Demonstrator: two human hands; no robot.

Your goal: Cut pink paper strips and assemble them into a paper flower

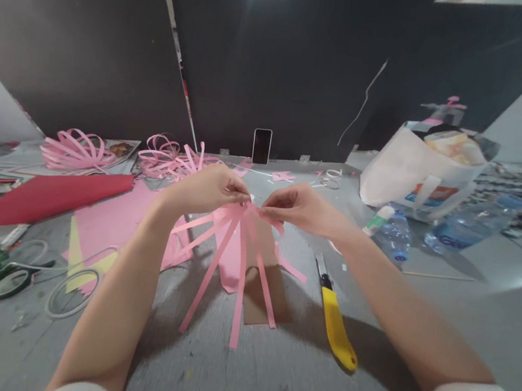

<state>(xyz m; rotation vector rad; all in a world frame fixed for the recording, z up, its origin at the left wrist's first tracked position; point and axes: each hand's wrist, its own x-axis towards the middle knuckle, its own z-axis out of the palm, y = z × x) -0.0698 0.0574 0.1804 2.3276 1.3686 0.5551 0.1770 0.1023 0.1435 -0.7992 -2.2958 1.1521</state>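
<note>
pinching pink paper strips (237, 251), left hand (207, 188) facing right hand (299, 207)

This looks like a craft studio or makeshift workshop. A grey worktable (223, 374), scuffed and spotted, is strewn with pink paper (113, 218), a red sheet (53, 195), looped paper flowers (77, 150), a yellow knife (336, 326), tape rolls (72, 291) and water bottles (396, 233). A white bag (417, 174) of supplies stands to one side, a phone (261, 146) leans against black backdrop panels (288, 54).

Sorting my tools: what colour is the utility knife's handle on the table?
Yellow; the utility knife shows best in the head view.
</note>
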